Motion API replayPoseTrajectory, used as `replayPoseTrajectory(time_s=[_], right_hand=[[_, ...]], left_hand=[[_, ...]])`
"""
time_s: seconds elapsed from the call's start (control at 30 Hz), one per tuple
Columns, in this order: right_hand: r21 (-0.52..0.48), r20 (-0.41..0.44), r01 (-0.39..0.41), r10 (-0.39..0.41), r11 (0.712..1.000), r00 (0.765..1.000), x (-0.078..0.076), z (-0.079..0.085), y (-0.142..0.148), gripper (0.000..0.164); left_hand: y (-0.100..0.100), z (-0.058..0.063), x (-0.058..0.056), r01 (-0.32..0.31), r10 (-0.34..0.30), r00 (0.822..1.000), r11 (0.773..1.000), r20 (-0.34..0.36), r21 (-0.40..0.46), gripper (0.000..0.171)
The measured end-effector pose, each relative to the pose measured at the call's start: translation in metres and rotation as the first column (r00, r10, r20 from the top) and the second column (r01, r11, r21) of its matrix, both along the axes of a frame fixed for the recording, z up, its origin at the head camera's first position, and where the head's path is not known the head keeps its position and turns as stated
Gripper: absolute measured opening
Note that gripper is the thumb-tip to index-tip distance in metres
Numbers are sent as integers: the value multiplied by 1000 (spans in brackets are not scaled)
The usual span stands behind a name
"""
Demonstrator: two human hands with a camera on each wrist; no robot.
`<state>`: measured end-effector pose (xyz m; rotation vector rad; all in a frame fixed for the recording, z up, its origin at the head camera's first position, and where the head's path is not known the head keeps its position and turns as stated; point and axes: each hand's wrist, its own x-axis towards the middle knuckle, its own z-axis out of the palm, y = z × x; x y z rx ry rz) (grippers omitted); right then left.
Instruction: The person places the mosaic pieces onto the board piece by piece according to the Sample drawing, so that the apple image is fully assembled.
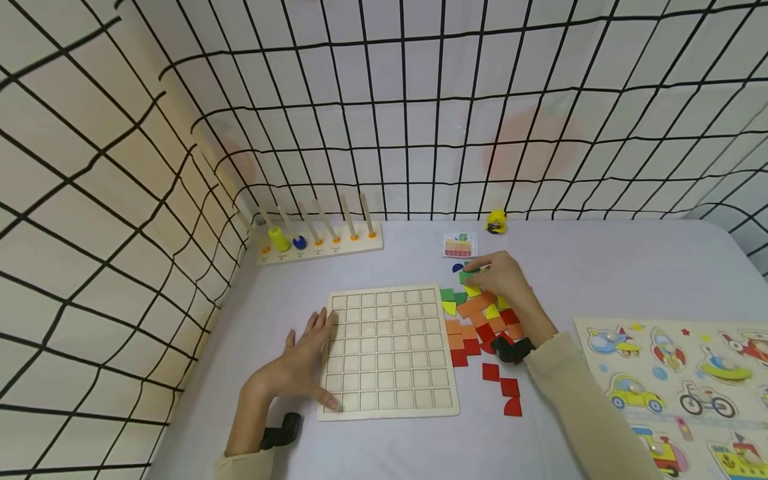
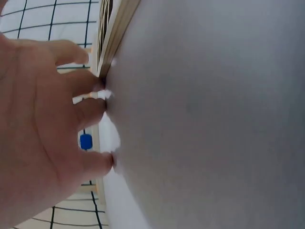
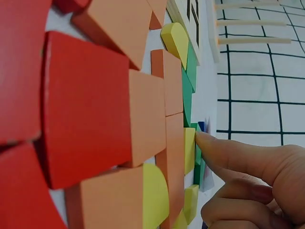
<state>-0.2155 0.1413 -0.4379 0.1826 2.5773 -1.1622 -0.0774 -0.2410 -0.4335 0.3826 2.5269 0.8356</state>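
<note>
A square wooden board (image 1: 387, 350) with a grid of shallow cells lies flat on the table. My left hand (image 1: 297, 370) rests at its left edge, fingers spread, thumb on the lower left corner; the left wrist view shows fingertips (image 2: 102, 164) against the table beside the board. My right hand (image 1: 501, 275) reaches over coloured tiles right of the board. Its thumb and index finger pinch a green tile (image 1: 465, 277) at the far end of the pile. Near these fingertips are a yellow tile (image 3: 189, 150) and a dark blue half-round piece (image 1: 458, 268). The other right fingers are curled.
Orange tiles (image 1: 477, 305) and red tiles (image 1: 491, 372) spread toward me. Behind stand a peg rack (image 1: 318, 250), a small pattern card (image 1: 460, 245) and a yellow toy duck (image 1: 496, 221). A vehicle puzzle board (image 1: 660, 363) lies at right. Black netting (image 1: 405, 107) encloses the table.
</note>
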Motion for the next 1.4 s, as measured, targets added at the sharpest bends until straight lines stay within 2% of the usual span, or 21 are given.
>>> replayPoseTrajectory(time_s=[0.27,0.47,0.6,0.9,1.17,1.3,1.4], right_hand=[[-24,37,22,-21,999,999,-2,-1,2,34],[-18,61,-11,12,1000,998,-6,-1,3,36],[-9,81,-3,3,1000,997,-7,-1,3,35],[68,31,-46,44,997,999,-8,0,-3,35],[120,15,-25,23,992,1000,-4,2,-3,34],[127,4,-31,30,991,1000,-1,4,-3,31],[91,-21,-56,58,994,998,1,5,-5,32]], left_hand=[[-4,-1,2,5,-5,1000,1000,7,-13,161],[-3,-1,2,-24,23,1000,995,-11,-99,166],[-5,-1,1,-32,30,999,989,-12,-145,167],[-8,-2,0,-23,20,1000,987,-20,-161,164],[-5,0,1,-35,31,999,984,-25,-173,163],[-6,1,2,-36,33,999,985,-21,-166,163],[-6,1,2,-33,31,999,987,-18,-159,162]])
